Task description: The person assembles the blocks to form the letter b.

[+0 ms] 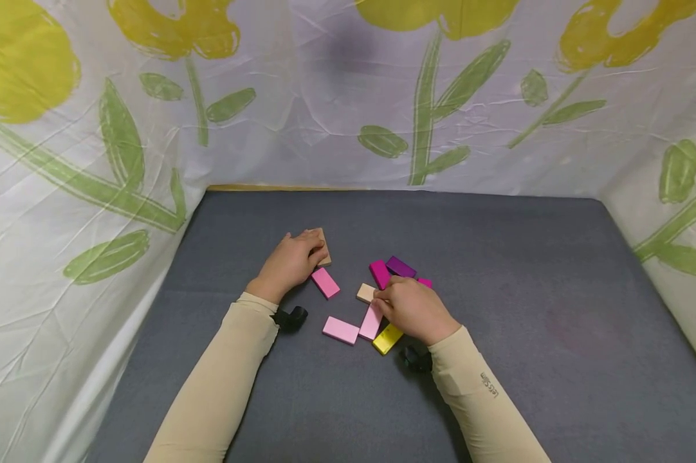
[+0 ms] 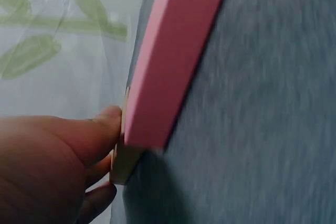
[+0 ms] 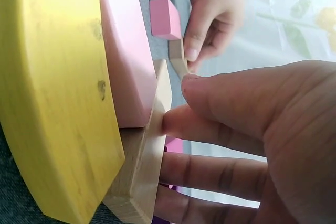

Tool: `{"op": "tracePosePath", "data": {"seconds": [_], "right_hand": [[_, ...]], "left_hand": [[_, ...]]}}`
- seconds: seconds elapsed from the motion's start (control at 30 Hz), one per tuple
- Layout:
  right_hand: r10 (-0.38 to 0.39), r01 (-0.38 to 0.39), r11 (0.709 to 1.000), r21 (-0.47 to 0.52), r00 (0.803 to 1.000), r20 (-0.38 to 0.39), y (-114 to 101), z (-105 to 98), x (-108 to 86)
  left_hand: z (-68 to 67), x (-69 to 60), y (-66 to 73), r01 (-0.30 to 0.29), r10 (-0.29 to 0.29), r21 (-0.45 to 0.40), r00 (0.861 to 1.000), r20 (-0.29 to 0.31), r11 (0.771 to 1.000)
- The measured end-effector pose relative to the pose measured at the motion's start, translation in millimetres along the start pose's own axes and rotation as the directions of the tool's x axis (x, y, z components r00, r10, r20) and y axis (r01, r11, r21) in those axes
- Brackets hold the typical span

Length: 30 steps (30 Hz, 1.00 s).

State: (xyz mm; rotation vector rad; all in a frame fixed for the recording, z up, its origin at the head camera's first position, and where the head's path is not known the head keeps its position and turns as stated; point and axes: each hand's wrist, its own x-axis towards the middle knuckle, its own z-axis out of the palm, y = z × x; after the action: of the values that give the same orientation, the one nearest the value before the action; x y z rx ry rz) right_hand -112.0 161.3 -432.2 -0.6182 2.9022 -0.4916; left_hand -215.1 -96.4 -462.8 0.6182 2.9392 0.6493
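My left hand (image 1: 290, 260) pinches a wooden block (image 1: 325, 247) at the back of the group; in the left wrist view its thumb and fingers lie on the block (image 2: 126, 163), partly behind a pink block (image 2: 170, 61). My right hand (image 1: 414, 308) is over the right cluster. There, in the right wrist view, the fingertips (image 3: 170, 121) touch the side of another wooden block (image 3: 144, 174), the thumb raised off it. A light pink block (image 3: 128, 51) and a yellow block (image 3: 63, 93) stand against or close beside that block.
Magenta (image 1: 379, 274) and purple (image 1: 401, 266) blocks lie behind my right hand. One light pink block (image 1: 340, 330) is at the front left of the cluster, and a darker pink one (image 1: 325, 283) is near my left hand. Flower-printed cloth surrounds the grey table (image 1: 516, 257).
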Motion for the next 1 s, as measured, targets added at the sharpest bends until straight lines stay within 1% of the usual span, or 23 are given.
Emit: {"op": "tracePosePath", "data": {"seconds": [0.17,0.27,0.47,0.6,0.73,0.9,1.0], "right_hand": [[-0.009,0.009,1.0,0.001,1.0,-0.004,0.5,0.7,-0.8],[-0.009,0.009,1.0,0.007,1.0,0.0,-0.1,0.9,-0.6],[-0.013,0.013,1.0,0.006,1.0,0.002,-0.7,1.3,-0.1],[-0.011,0.01,1.0,0.007,1.0,0.005,-0.8,1.1,0.4],[-0.001,0.001,1.0,0.014,1.0,0.008,-0.7,0.3,1.1],[0.01,-0.01,1.0,0.012,1.0,0.008,0.6,0.5,2.3],[0.016,-0.016,1.0,0.014,1.0,0.01,1.5,1.2,2.8]], "left_hand": [[-1.5,-2.6,-15.2,0.027,-0.026,-0.026,0.999,0.019,0.999],[-1.5,-5.1,-22.7,0.032,-0.03,-0.045,0.999,0.039,0.999],[-3.0,-11.6,-35.0,0.026,-0.02,-0.085,0.997,0.071,0.996],[-4.2,-16.0,-41.8,-0.004,0.014,-0.111,0.996,0.089,0.994],[-5.9,-20.6,-44.1,-0.031,0.044,-0.124,0.994,0.098,0.992],[-7.4,-25.7,-42.7,-0.04,0.053,-0.122,0.993,0.106,0.992],[-7.7,-28.8,-41.4,-0.049,0.063,-0.135,0.992,0.106,0.99]]}}
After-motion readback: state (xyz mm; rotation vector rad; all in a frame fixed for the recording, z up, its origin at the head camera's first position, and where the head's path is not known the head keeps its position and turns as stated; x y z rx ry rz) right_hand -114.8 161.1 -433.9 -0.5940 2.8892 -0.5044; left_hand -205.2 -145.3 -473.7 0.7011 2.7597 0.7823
